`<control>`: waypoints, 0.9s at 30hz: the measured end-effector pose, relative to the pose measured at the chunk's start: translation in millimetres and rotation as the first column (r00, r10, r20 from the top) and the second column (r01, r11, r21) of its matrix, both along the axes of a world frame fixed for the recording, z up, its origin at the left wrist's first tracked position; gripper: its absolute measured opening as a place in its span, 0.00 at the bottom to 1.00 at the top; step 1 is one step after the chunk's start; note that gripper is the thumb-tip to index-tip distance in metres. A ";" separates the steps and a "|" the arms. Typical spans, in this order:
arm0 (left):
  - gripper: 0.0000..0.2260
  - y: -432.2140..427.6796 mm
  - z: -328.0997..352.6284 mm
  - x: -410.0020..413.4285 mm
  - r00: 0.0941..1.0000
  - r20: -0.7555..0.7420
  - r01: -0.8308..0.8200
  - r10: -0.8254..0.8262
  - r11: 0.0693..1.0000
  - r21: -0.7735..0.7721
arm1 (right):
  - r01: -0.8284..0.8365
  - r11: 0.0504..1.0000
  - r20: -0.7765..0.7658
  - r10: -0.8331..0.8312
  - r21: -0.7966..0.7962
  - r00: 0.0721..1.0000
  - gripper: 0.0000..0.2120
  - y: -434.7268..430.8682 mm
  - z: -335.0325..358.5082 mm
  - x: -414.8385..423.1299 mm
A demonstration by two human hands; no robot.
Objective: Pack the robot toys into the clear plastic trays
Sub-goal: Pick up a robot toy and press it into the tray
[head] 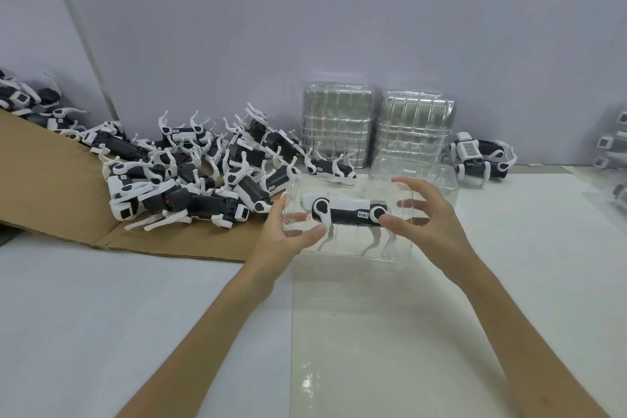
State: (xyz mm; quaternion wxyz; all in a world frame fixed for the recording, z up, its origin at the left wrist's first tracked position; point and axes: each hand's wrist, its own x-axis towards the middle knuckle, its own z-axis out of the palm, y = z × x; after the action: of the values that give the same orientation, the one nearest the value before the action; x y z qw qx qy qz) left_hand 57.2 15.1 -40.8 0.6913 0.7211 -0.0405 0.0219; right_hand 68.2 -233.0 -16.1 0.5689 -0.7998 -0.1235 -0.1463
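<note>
- Tray [346, 249], clear plastic, held by both hands over the white desk [101, 299], near its middle.
- Robot toy [349, 210], black and white, lies on its side inside this tray, legs pointing toward the person.
- Left hand [281, 237]: grips the tray's left end, thumb on the near face, fingers [298, 216] curled behind and seen through the plastic.
- Right hand [431, 224]: holds the right end, thumb pressed by the toy's round hip joint, other digits spread and bent round the far side.
- Heap of robot toys [190, 173] lies to the left, partly on flattened cardboard [51, 187].
- Two stacks of trays [336, 125] stand against the wall; one loose tray [417, 168] lies before the right stack, and a lone toy [481, 159] stands just beside it.
</note>
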 end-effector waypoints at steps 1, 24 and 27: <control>0.44 0.4 -0.3 0.4 1.000 0.017 -0.010 0.010 1.000 0.014 | 0.013 1.000 0.015 -0.013 0.002 1.000 0.28 1.0 0.1 -0.5; 0.38 -2.3 -13.8 8.3 0.963 0.146 -0.251 0.227 0.952 0.178 | 0.126 0.985 -0.385 -0.073 0.116 0.920 0.25 19.2 -22.0 6.7; 0.39 -9.5 -16.0 5.5 0.945 0.177 -0.307 0.274 0.931 0.199 | 0.258 0.963 -0.148 -0.268 -0.083 0.952 0.29 26.0 -27.9 3.5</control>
State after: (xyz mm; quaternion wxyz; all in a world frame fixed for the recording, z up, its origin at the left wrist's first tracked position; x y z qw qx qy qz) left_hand 62.7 5.6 -56.8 0.5898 0.7888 0.0143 0.1722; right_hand 71.7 -207.0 -44.0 0.5270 -0.8356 0.0250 -0.1531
